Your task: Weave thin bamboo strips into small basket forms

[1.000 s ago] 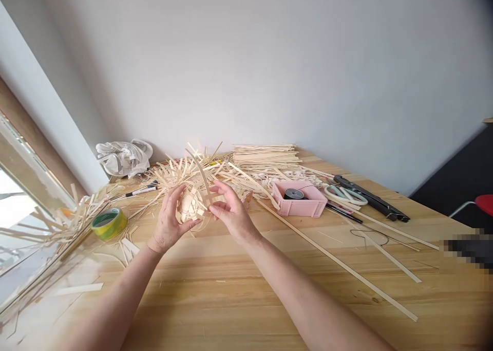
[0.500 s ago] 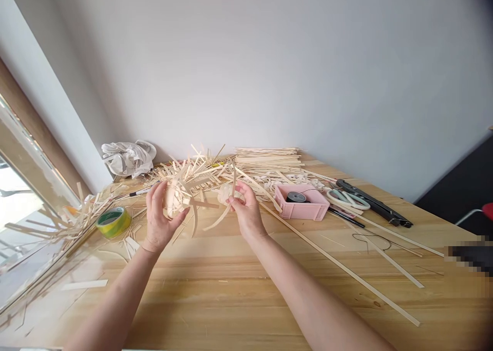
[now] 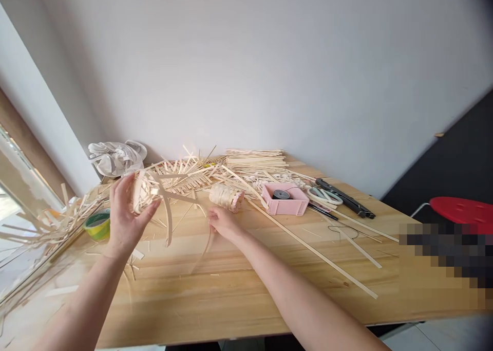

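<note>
My left hand [image 3: 129,215] is wrapped round a small woven piece of pale strips [image 3: 143,192], thumb in front and fingers behind. Loose strip ends stick out from the piece to the right, and one curves down. Over the table, my right hand [image 3: 221,222] pinches a thin pale strip [image 3: 208,243] that hangs below its fingers and is partly blurred. Just behind my right hand a pale wrapped roll [image 3: 226,197] lies on its side on the wooden table [image 3: 231,294].
A pink basket [image 3: 285,206] holds a dark spool. Scissors [image 3: 325,196] and a black tool [image 3: 346,199] lie right of it. Bundled strips [image 3: 256,159] stand behind. Green-yellow tape [image 3: 97,225], scraps and white cloth [image 3: 117,158] are at left. Long strips cross the right side.
The view has turned right. My left hand has moved left with the woven piece. My right hand is lower and palm-down, farther from the woven piece, and the roll is now uncovered.
</note>
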`<state>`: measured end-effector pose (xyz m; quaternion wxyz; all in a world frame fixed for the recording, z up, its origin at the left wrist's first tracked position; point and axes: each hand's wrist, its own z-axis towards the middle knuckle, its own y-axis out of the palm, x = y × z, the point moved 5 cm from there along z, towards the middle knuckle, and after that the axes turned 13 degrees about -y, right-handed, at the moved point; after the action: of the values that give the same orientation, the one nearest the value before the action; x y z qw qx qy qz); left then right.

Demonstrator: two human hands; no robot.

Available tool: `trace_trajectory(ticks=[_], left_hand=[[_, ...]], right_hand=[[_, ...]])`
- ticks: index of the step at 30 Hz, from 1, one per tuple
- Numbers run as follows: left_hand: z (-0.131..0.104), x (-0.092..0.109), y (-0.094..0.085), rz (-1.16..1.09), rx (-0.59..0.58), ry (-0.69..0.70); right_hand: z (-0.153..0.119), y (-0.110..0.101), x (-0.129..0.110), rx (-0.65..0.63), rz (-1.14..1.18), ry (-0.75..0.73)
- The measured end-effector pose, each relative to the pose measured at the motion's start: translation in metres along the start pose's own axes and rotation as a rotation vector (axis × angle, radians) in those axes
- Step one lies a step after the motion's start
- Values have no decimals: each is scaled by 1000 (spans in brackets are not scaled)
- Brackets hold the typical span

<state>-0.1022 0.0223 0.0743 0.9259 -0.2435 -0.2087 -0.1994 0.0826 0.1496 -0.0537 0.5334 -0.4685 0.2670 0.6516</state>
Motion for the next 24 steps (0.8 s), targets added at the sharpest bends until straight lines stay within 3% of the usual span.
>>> trace_trajectory(ticks=[3,7,9,11,13,16,19,24], left_hand=[[-1,18,8,93,-18,108],[-3,31,21,169,-111,223],[-7,34,27,170,-173,238],[-11,38,32,139,-252,228],[-17,42,36,90,-335,201],[-25,46,41,-18,-451,116],[-31,45,45,-184,-539,-2],[-38,34,54,-416,-561,-166]], right_hand=[[6,-21,-23,67,-111,-96],[0,-53,-84,178,-181,-244],[-12,-54,-122,107,-216,-502],[-25,-43,-143,-88,-259,-633],[-34,-31,-145,-251,-332,-649],[-34,-21,-128,-367,-411,-571],[-31,-18,-110,-420,-390,-485],[-32,-17,-102,-414,-242,-372]])
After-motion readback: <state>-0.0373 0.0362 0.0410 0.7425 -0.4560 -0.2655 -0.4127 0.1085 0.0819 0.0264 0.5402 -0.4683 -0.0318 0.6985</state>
